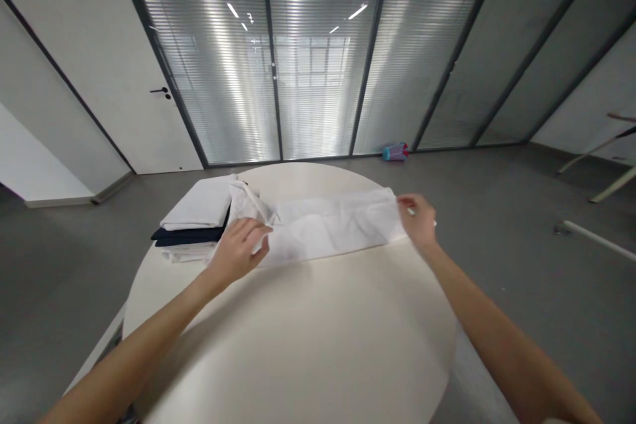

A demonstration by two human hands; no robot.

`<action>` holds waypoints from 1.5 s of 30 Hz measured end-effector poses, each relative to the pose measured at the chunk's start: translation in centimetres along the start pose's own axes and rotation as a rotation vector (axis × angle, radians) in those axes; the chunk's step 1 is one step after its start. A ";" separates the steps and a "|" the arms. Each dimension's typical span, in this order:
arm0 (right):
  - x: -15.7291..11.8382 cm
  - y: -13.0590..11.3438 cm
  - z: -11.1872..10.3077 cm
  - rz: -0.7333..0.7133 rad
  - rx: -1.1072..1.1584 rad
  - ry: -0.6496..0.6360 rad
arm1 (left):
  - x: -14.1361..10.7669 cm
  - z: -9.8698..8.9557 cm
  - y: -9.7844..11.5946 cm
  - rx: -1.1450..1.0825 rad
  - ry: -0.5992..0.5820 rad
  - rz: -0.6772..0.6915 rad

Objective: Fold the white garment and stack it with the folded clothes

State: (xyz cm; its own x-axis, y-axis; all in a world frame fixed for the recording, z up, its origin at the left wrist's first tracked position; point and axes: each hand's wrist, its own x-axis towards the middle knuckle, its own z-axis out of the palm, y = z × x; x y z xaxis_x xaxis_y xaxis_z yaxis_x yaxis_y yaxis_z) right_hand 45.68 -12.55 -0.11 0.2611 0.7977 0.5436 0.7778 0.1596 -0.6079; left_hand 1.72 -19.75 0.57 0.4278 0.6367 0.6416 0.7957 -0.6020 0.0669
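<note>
The white cloth lay in a long, flattened strip across the surface, lightly wrinkled through its middle; its left end was loosely bunched beside my left fingers, and its right end reached my right fingers.

Cloth: plain white. Folded stack: white upper layer, navy middle, white base. Tabletop: cream. Floor: grey. Blinds: horizontal stripes. Small floor object: blue with red; from where I stand, its pattern is unclear.
</note>
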 end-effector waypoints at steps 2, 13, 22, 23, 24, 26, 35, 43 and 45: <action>-1.0 -3.8 2.6 -0.210 -0.079 -0.405 | 2.8 2.1 1.5 -0.045 -0.226 -0.005; -1.6 -10.3 0.2 -0.315 -0.105 -0.908 | 6.7 3.1 4.2 -0.067 -0.526 -0.164; -1.3 -9.0 0.2 -0.360 -0.194 -0.926 | 3.4 -3.5 10.1 -0.546 -0.960 0.234; -1.4 -8.8 2.0 -0.416 -0.235 -0.847 | 3.7 -2.6 9.6 -0.474 -0.903 0.192; -1.4 -8.8 3.6 -0.454 -0.279 -0.806 | 4.1 -1.4 9.1 -0.384 -0.843 0.144; -1.4 -9.0 6.5 -0.472 -0.366 -0.799 | 4.8 1.1 7.8 -0.200 -0.766 0.047; 3.7 -13.0 11.5 -0.281 -0.375 -0.612 | 4.1 5.6 6.9 0.218 -0.602 -0.328; 2.4 -13.5 12.7 -0.355 -0.270 -0.856 | 4.5 5.0 5.6 0.230 -0.627 -0.409; 1.0 -13.1 12.1 -0.374 -0.286 -0.927 | 4.6 5.2 5.2 0.189 -0.636 -0.401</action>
State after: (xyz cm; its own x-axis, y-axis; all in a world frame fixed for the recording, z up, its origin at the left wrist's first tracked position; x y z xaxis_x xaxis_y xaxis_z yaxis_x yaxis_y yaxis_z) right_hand 28.90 -6.79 1.40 -0.4724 0.8791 -0.0629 0.8568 0.4413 -0.2668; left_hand 10.03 -17.43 -0.15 0.2098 0.9773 0.0302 0.9770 -0.2107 0.0331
